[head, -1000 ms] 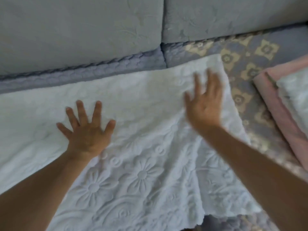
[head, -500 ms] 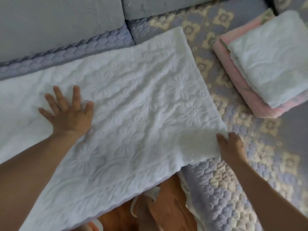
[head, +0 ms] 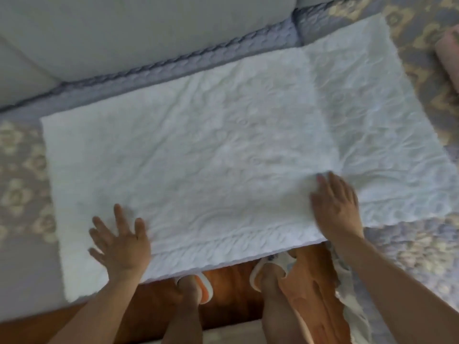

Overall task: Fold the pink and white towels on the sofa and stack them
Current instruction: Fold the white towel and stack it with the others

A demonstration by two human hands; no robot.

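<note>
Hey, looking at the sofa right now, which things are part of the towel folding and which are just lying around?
Part of the job:
white towel, spread on the sofa
left hand, flat on it
right hand, at its near fold
pink towel, at the right edge

Just there:
patterned sofa cover
back cushions
slippers
wooden floor

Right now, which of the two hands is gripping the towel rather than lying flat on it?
The right hand: its fingers curl round the folded-over edge of the white towel. The left hand lies flat on the towel's near left part, fingers spread.
</note>
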